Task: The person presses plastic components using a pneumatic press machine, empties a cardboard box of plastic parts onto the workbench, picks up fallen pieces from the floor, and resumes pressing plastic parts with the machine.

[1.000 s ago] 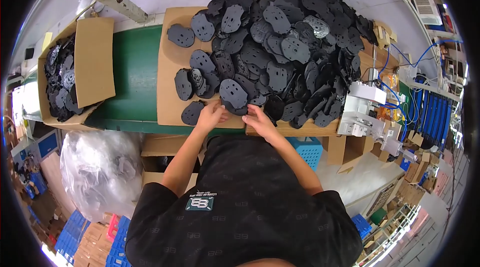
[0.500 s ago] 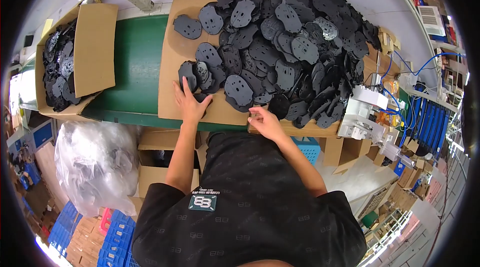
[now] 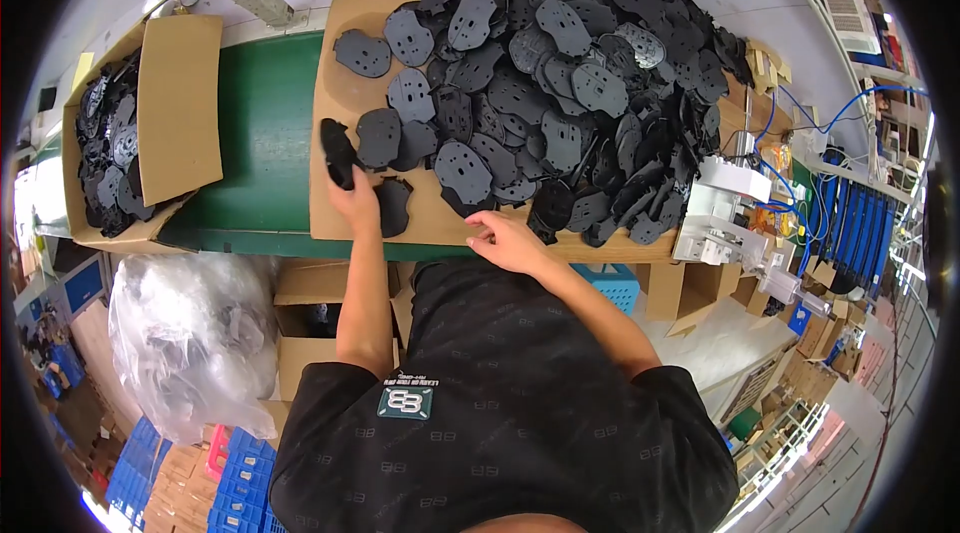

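Note:
My left hand [image 3: 356, 203] is closed on the lower end of a black plastic plate [image 3: 338, 151], which is tilted nearly on edge above the left part of a flat cardboard sheet [image 3: 335, 83]. Just right of that hand, another dark plate [image 3: 394, 206] lies alone on the cardboard. My right hand [image 3: 505, 241] is at the front edge of the sheet, its thumb and index finger slightly apart with nothing visible between them. Closest to it is a dark plate [image 3: 462, 169] at the near edge of the large pile of similar plates [image 3: 600, 88].
At the left, a cardboard box [image 3: 180, 113] holds more dark parts on the green surface [image 3: 265, 133]. A metal fixture [image 3: 725, 213] with blue tubing stands at the right. Below the bench edge are a clear plastic bag [image 3: 190, 333] and a blue basket [image 3: 610, 285].
My left hand has taken hold of a plate and drawn it left, tilting it up. My right hand has shifted slightly left. The camera view has moved a little.

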The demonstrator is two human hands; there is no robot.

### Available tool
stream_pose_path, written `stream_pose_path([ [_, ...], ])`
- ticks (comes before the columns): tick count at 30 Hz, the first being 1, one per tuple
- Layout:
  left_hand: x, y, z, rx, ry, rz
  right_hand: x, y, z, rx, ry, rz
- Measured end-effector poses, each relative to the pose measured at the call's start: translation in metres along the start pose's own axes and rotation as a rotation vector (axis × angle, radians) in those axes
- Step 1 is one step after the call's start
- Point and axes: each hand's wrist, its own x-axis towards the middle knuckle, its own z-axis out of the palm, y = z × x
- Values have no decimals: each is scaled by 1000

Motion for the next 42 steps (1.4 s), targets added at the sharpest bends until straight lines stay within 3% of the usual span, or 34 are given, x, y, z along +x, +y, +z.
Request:
stream_pose_path([
  [2,2,13,-1,-406,36,-77,5,-1,1,-23,-26,-15],
  [8,-4,33,-34,-424,33,-149,13,-3,3,-42,-78,-33],
  [10,-17,22,-45,-500,36,-90,14,-9,2,6,-111,-20],
  [12,-44,34,-60,-588,-430,-104,14,-8,4,53,-149,-6],
  [14,-77,62,-62,-470,-594,-192,14,-3,12,612,-137,-74],
  [16,-91,53,-64,-73,-875,25,13,-3,12,771,-152,-22],
  [18,-97,98,-54,37,-940,413,11,-2,9,791,-46,-113],
  [23,-105,131,-59,175,-1192,300,0,14,-2,742,16,21],
  [25,-92,128,-63,97,-1310,504,-5,24,-2,684,99,9],
  [26,-82,131,-67,107,-1323,434,-9,28,-5,662,127,22],
  [30,-60,73,-71,417,-692,331,-28,30,-17,831,211,13],
  [32,-52,57,-65,591,-540,447,-39,32,-18,960,238,90],
  [36,-41,33,-48,731,-555,384,-47,43,-19,970,203,-27],
  [38,-42,38,-43,805,-496,516,-49,49,-18,986,252,-61],
  [40,-42,41,-41,609,-691,371,-54,53,-18,1099,227,-123],
  [42,-47,46,-45,478,-786,395,-63,54,-20,1230,212,-104],
])
